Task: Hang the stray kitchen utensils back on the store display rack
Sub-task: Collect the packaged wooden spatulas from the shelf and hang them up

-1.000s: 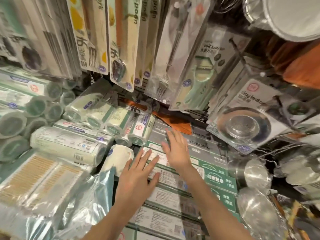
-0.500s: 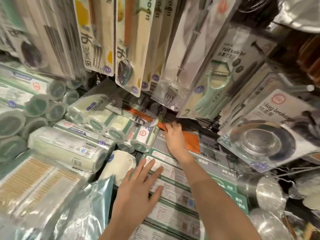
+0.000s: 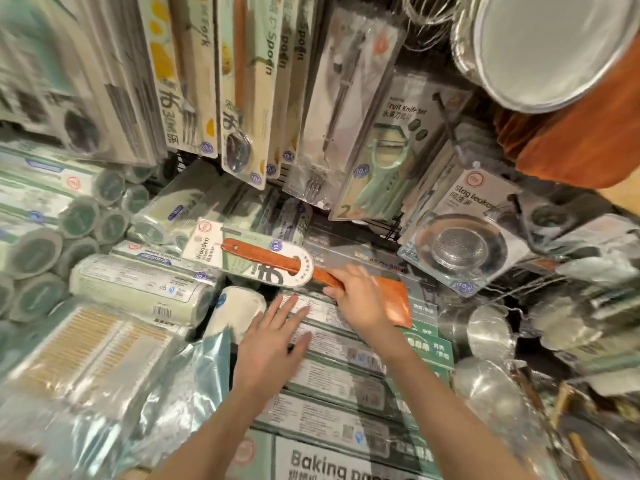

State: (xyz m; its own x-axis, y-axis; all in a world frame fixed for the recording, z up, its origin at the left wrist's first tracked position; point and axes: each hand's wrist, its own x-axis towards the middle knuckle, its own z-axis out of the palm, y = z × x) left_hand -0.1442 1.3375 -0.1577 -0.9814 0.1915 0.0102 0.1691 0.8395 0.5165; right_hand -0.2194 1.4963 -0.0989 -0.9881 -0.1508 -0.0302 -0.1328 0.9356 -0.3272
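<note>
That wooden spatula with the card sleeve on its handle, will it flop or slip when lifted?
The wooden spatula looks like one rigid piece, so probably no flopping. Its card sleeve seems loose around the handle and might slide. The right hand grips near the blade, so the long handle end may dip.

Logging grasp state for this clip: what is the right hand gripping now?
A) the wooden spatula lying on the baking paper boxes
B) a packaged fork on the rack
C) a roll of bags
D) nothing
A: the right hand curls round the wooden spatula near its blade, atop the baking paper boxes; the left hand rests flat on them.
</note>
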